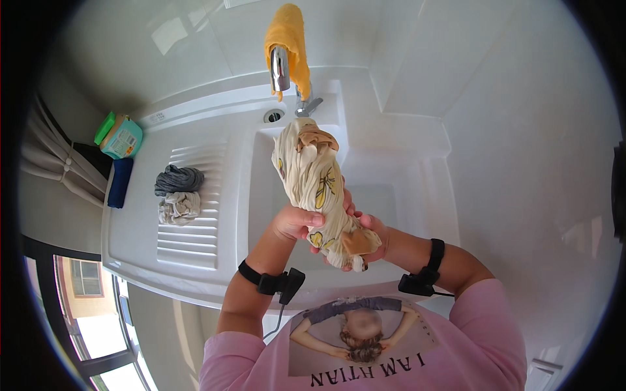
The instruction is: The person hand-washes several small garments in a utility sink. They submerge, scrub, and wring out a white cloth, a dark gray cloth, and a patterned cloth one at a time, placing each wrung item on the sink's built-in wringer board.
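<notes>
A bunched, twisted cream cloth garment (318,171) with yellow and brown prints is held up over the white sink basin (259,195). My left hand (299,222) wraps around its middle, the thumb lying across the front. Lower down, my right hand (375,237) grips the garment's near end, with most of its fingers hidden behind the cloth. The garment's far end leans up toward the faucet and hides part of the basin.
A chrome faucet (280,68) draped with an orange cloth (288,24) stands at the back. On the ribbed washboard (188,251) lie a grey cloth bundle (180,180) and an off-white one (180,207). At the left are a green-lidded tub (122,139) and a rolled navy cloth (120,183).
</notes>
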A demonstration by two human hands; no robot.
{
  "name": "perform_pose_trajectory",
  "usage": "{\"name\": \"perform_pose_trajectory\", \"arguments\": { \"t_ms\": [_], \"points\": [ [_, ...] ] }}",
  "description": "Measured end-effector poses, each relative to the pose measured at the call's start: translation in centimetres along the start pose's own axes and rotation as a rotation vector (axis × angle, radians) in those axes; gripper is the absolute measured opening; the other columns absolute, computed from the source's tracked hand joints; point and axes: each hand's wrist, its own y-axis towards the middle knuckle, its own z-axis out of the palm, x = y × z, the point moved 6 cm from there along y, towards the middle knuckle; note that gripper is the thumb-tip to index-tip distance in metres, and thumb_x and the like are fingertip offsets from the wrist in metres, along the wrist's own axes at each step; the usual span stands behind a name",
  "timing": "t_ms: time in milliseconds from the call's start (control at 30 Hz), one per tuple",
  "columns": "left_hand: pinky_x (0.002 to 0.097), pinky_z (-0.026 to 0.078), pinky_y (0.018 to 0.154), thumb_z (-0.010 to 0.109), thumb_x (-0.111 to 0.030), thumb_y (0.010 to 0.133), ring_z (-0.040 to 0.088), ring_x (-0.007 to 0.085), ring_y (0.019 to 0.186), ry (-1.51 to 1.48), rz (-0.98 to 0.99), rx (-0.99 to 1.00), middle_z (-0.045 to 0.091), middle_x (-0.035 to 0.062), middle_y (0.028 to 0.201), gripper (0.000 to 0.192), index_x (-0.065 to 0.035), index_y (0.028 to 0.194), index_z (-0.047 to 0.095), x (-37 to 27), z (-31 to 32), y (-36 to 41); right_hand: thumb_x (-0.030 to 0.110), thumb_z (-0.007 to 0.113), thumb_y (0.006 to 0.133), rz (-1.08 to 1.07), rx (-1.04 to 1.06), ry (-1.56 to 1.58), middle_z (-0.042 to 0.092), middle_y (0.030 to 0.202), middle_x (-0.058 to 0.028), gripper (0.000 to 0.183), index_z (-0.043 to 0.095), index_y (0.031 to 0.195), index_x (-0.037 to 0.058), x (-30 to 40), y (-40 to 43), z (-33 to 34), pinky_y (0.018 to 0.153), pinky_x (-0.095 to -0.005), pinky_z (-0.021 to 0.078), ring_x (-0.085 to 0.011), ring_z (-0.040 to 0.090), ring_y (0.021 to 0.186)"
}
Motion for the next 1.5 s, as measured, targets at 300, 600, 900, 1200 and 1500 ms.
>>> {"name": "perform_pose_trajectory", "arguments": {
  "t_ms": [300,600,900,1200,1500],
  "points": [
    [0.0307,0.044,0.084,0.072,-0.01,0.065,0.054,0.0156,0.096,0.818,-0.09,-0.299,0.057,0.0064,0.104,0.054,-0.0029,0.113,0.05,-1.1,0.8,-1.2,0.015,0.072,0.073,-0.064,-0.45,-0.318,0.056,0.098,-0.0038,0.045,0.048,0.11,0.0078,0.4,-1.4,-3.0,0.071,-0.0319,0.0486,-0.0153,0.057,0.088],
    [0.0333,0.046,0.084,0.075,-0.016,0.061,0.058,0.0266,0.098,1.186,0.018,-0.589,0.058,0.0135,0.105,0.064,-0.0014,0.114,0.044,-0.2,-1.8,0.8,0.001,0.067,0.069,-0.28,-1.029,-0.924,0.058,0.083,-0.0035,0.032,0.054,0.097,0.0061,2.8,-0.9,-5.5,0.063,-0.0277,0.0455,-0.0126,0.056,0.073],
    [0.035,0.047,0.079,0.076,-0.015,0.059,0.06,0.0287,0.093,1.344,0.119,-0.838,0.06,0.0149,0.099,0.062,-0.001,0.109,0.043,0.6,-5.1,1.6,0.017,0.073,0.063,-0.116,-1.233,-1.409,0.062,0.079,-0.0047,0.04,0.055,0.096,0.0035,6.2,-1.3,-9.1,0.06,-0.0289,0.045,-0.0122,0.056,0.066],
    [0.032,0.041,0.091,0.076,-0.009,0.062,0.049,0.0186,0.109,0.505,0.158,-0.662,0.051,0.0084,0.118,0.07,-0.0021,0.122,0.039,2.9,-6.3,-0.8,0.03,0.079,0.049,-0.29,-1.281,-1.64,0.058,0.105,-0.016,0.077,0.045,0.112,0.0001,7.8,-2.1,-5.1,0.081,-0.0342,0.0458,-0.0294,0.058,0.097],
    [0.0311,0.042,0.089,0.074,-0.009,0.068,0.051,0.0171,0.105,0.499,0.152,-0.611,0.054,0.0056,0.11,0.057,-0.0047,0.118,0.047,3.4,-4.6,-1.6,0.03,0.077,0.057,-0.273,-1.297,-1.666,0.057,0.102,-0.0192,0.082,0.028,0.115,-0.0002,6.3,-1.5,-2.0,0.08,-0.0353,0.046,-0.0327,0.058,0.095]
  ]
}}
